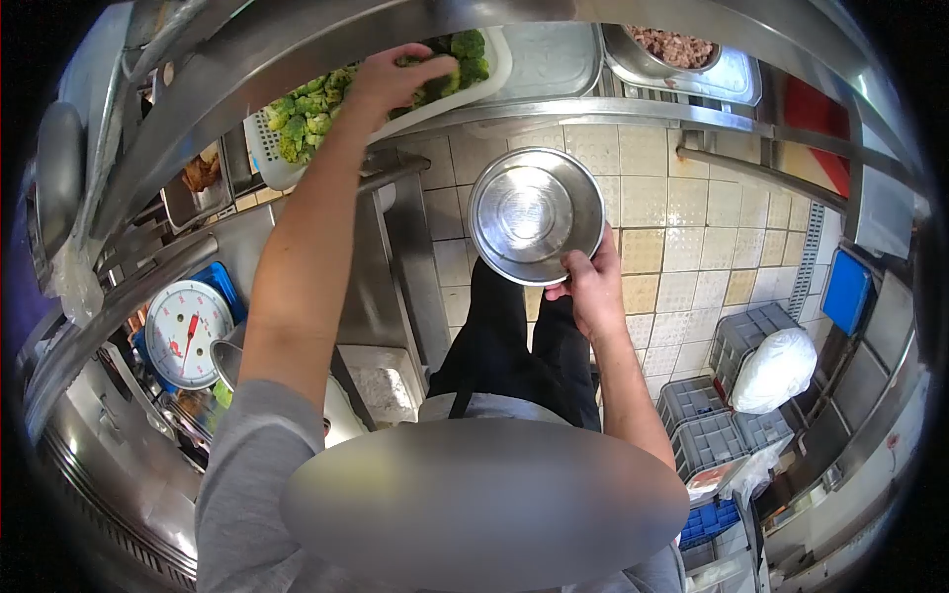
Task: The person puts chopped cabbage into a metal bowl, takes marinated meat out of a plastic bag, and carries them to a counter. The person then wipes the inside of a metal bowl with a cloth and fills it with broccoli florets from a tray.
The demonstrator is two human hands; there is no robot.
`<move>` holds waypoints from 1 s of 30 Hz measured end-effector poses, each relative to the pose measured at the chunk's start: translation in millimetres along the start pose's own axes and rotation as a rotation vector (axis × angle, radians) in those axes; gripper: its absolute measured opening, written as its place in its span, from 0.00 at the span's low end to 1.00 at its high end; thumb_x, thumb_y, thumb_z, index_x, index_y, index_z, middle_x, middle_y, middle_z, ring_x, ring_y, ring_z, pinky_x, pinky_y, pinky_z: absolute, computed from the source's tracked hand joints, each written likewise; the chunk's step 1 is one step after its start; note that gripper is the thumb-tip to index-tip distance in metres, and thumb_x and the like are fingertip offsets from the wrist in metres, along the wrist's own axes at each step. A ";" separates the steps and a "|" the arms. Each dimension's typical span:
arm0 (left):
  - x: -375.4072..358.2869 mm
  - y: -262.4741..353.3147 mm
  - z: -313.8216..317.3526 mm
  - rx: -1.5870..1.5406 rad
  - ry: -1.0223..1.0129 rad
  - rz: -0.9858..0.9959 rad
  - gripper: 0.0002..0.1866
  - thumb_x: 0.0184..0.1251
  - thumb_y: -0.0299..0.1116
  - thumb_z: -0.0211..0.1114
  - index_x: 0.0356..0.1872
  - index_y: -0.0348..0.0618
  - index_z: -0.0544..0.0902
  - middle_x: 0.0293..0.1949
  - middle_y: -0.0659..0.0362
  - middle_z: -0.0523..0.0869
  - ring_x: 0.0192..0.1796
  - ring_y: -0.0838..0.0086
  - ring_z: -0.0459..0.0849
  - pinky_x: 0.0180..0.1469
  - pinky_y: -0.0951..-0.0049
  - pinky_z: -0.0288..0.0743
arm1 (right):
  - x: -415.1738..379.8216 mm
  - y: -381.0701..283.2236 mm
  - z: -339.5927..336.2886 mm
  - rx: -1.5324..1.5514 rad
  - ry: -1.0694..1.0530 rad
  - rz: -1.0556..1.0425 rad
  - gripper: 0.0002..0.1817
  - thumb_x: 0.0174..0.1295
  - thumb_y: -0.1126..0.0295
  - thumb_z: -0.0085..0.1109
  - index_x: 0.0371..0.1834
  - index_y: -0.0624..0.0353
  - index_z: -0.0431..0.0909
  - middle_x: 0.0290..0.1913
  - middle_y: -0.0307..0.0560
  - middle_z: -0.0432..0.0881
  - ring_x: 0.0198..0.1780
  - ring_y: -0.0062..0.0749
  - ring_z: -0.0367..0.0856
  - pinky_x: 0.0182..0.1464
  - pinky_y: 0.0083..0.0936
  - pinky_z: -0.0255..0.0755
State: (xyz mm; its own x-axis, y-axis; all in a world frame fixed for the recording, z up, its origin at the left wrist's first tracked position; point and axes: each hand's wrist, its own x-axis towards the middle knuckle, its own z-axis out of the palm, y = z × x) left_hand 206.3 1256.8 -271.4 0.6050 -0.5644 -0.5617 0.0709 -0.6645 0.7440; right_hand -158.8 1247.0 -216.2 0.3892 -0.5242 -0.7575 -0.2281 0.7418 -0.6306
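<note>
My left hand (pixel 395 79) reaches into a white perforated basket (pixel 265 148) at the top. Its thumb and fingers are spread over the green broccoli (pixel 306 117), with no piece visibly gripped; the fingertips are close against the florets. Below and to the right, my right hand (pixel 591 282) holds a round steel bowl (pixel 534 217) by its near rim, thumb on the inside and fingers beneath. Only a shiny bottom shows in the bowl, which is held over the tiled floor.
A lidded tray (pixel 549 61) and a steel bowl of chopped meat (pixel 674 49) stand on the counter at the top. A dial scale (pixel 188 334) is at left. Grey crates (pixel 707 445) and a white bag (pixel 776 371) sit at right. Metal rails cross the top.
</note>
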 end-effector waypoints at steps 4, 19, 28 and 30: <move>15.5 4.1 28.0 0.704 0.025 0.174 0.37 0.49 0.53 0.81 0.61 0.47 0.86 0.54 0.55 0.86 0.57 0.69 0.84 0.56 0.68 0.83 | 0.3 -1.0 14.3 0.002 -0.042 -0.018 0.33 0.63 0.82 0.46 0.74 0.58 0.60 0.52 0.52 0.79 0.33 0.29 0.84 0.23 0.21 0.83; -27.7 -14.1 -47.5 -0.646 -0.003 -0.035 0.21 0.72 0.30 0.69 0.65 0.45 0.81 0.46 0.65 0.85 0.41 0.81 0.84 0.60 0.68 0.80 | 5.3 2.2 11.9 -0.023 -0.031 -0.019 0.33 0.64 0.83 0.45 0.75 0.59 0.59 0.54 0.53 0.79 0.36 0.30 0.84 0.25 0.21 0.84; -168.0 28.6 32.5 -0.079 -0.333 0.355 0.24 0.62 0.38 0.78 0.61 0.50 0.87 0.42 0.59 0.91 0.53 0.72 0.88 0.55 0.71 0.80 | 16.3 5.3 30.0 0.023 -0.089 -0.034 0.38 0.65 0.85 0.43 0.81 0.55 0.50 0.59 0.58 0.77 0.32 0.29 0.85 0.26 0.20 0.85; -160.8 27.1 25.3 0.081 -0.221 0.340 0.25 0.63 0.41 0.77 0.61 0.49 0.86 0.38 0.58 0.91 0.52 0.72 0.89 0.54 0.71 0.81 | 16.0 1.6 31.9 0.020 -0.089 -0.047 0.38 0.65 0.85 0.43 0.81 0.56 0.51 0.59 0.58 0.77 0.31 0.29 0.85 0.26 0.20 0.85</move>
State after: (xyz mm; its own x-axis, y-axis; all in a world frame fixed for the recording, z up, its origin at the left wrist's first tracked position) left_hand 90.9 1317.1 -170.1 0.3978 -0.8441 -0.3595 -0.1719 -0.4534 0.8746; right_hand -124.5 1253.2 -223.9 0.4769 -0.5203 -0.7084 -0.1902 0.7258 -0.6611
